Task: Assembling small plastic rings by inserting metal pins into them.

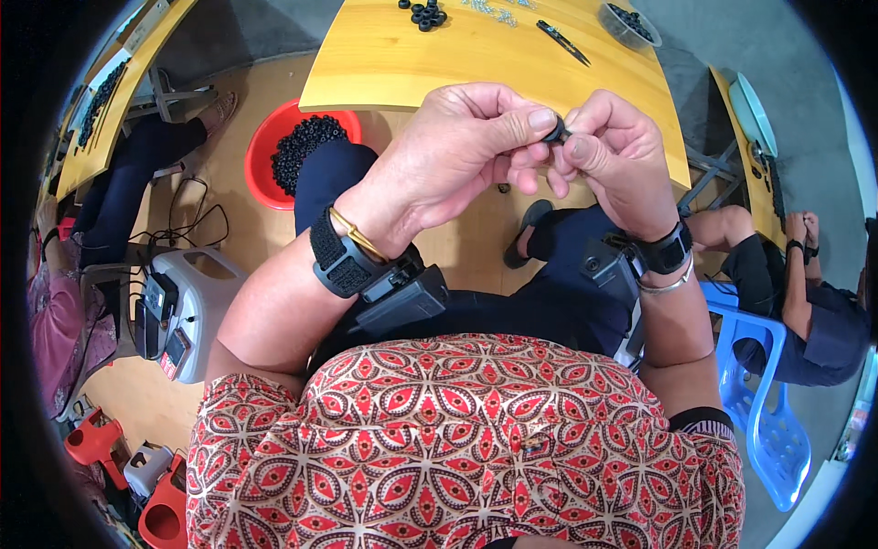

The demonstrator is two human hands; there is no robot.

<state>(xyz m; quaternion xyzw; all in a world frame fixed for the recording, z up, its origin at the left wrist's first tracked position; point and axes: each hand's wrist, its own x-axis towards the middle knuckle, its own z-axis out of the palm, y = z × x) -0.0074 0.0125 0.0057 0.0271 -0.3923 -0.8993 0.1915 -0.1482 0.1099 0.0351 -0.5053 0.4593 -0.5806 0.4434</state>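
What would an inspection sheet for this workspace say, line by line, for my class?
Surface: yellow table bearing loose black pieces, small shiny bits, a slim black tool and a clear bowl.
Job's things: small black piece held up off the table; red basin of black pieces near the left knee.
Clutter: dark devices on the grey stool.
Hands: left hand and right hand meet fingertip to fingertip at the small black piece.
Cables: dark cables looping by the grey stool.
Surroundings: people seated left and right; blue chair at right.
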